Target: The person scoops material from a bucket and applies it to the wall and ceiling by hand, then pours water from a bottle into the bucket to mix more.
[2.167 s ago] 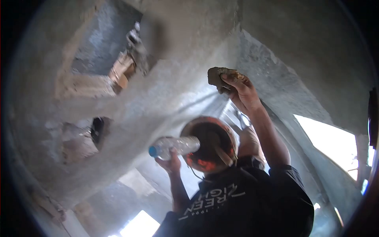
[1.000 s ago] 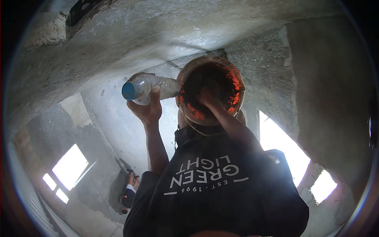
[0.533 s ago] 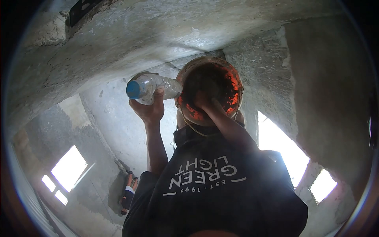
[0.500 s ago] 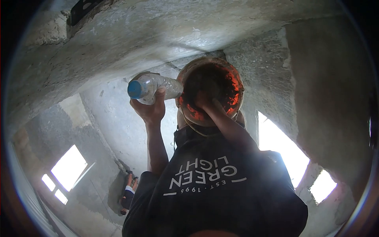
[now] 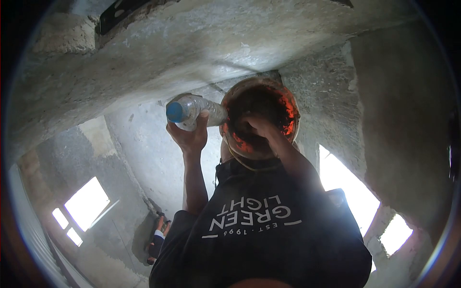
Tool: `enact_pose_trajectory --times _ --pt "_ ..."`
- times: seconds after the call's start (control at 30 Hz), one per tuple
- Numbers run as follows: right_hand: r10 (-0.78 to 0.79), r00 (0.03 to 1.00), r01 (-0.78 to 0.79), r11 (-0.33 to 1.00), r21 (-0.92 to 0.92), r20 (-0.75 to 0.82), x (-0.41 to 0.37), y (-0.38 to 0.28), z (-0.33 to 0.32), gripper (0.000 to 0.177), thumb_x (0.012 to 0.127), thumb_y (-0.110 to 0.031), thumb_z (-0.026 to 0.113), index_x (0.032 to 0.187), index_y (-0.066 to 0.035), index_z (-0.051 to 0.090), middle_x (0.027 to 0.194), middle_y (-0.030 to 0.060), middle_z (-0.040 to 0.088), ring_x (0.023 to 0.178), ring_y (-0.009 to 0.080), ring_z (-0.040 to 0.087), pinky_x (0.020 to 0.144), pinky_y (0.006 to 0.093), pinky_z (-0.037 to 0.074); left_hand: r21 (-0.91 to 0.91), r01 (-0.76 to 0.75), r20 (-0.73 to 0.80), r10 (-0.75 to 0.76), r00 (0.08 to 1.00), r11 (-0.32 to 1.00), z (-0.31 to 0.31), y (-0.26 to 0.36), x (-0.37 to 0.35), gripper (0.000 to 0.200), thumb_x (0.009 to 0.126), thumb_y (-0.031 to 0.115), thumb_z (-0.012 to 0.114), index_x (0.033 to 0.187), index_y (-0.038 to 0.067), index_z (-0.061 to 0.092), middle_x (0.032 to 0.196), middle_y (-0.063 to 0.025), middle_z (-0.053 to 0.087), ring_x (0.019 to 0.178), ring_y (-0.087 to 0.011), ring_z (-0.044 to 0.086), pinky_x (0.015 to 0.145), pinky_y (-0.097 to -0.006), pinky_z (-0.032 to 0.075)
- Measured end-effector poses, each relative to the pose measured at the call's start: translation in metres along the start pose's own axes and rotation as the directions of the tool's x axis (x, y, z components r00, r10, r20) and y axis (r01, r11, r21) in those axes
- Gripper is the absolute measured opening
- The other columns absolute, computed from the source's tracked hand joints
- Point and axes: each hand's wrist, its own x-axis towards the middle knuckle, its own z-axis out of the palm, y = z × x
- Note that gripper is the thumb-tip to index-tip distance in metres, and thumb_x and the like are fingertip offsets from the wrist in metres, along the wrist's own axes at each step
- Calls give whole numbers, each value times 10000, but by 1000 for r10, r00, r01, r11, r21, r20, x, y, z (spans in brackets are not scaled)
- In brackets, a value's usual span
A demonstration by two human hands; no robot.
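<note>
My left hand point(image 5: 189, 137) is wrapped round a clear plastic bottle point(image 5: 211, 110), thumb on its near side. The bottle lies tilted on its side, its blue-capped end pointing left and its other end at the rim of a bucket. That bucket point(image 5: 229, 139) has dark contents and a stained inner wall with orange-red patches; a thin handle hangs at its near side. Inside the bucket mouth is my right hand point(image 5: 259, 126), its fingers curled down into the dark part. What those fingers hold, if anything, is hidden.
A rough concrete wall or ledge point(image 5: 192, 62) runs across the top, with a dark flat object point(image 5: 117, 14) on it. Grey floor point(image 5: 149, 139) spreads at left. Another person point(image 5: 157, 240) is far off at lower left. Bright openings point(image 5: 348, 187) show in the walls.
The view has shifted, so bottle and bucket sit slightly lower and further right. My right hand has drawn up a little in the bucket, showing more of its back. My left hand keeps its grip.
</note>
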Motion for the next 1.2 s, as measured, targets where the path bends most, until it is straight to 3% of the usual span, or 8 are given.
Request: enact_pose_trajectory --times 0.17,0.27,0.47,0.7,0.9,0.97,1.07,1.2 --pt "-131 990 121 978 169 48 -89 -81 -1 156 850 -131 543 971 -76 625 833 23 612 638 111 548 560 251 455 32 47 -105 -43 994 998 9 -16 -14 446 653 168 749 1011 -3 547 893 -89 602 816 -191 576 757 -327 464" --pt "-474 868 495 851 178 -147 -132 -138 -41 204 842 -131 578 1010 -23 620 873 57 631 657 131 586 555 258 481 128 107 -205 -79 976 986 15 -34 -19 611 648 221 750 1125 -19 453 1033 -132 513 961 -225 512 834 -363 436" --pt "-804 -48 972 98 -212 -593 -265 -296 -120 271 836 -146 614 1039 33 610 880 60 640 736 126 594 623 274 487 239 101 -63 -89 994 966 36 14 -9 829 727 411 717 1262 -74 310 1161 -209 441 1031 -286 490 880 -408 429" --pt "-601 -537 816 -549 -182 -591 -400 -487 -168 329 856 -166 593 1072 80 559 1004 98 608 945 189 599 836 309 480 348 -95 21 93 995 933 63 39 1 703 748 376 703 1187 -71 384 1054 -192 513 945 -298 538 834 -396 451" --pt "-498 -554 666 -746 3 -667 -441 -568 -188 228 837 -109 599 1025 18 619 1104 174 567 869 273 591 752 407 481 232 -253 -21 265 964 939 82 51 7 536 726 371 712 1013 -31 502 847 -110 578 768 -218 575 725 -349 473" --pt "-504 -446 884 -379 -275 -739 -455 -555 -183 229 847 -119 603 998 53 607 1050 148 592 780 217 592 688 346 482 510 -28 19 20 1000 860 84 75 0 571 793 318 676 1226 19 456 1099 -179 567 1025 -286 545 900 -368 411" --pt "-427 -504 700 -711 -66 -751 -428 -609 -210 201 846 -96 588 978 54 611 919 136 628 697 208 579 650 341 463 526 -170 13 192 981 833 82 56 3 587 789 322 679 1213 -17 455 1037 -182 592 987 -309 564 869 -385 433" --pt "-481 -515 812 -539 -224 -710 -438 -592 -193 174 844 -87 578 935 57 615 812 130 635 691 213 574 641 337 453 410 -199 90 177 980 890 82 56 7 545 781 326 682 1147 -18 470 974 -153 586 917 -271 563 818 -366 441"
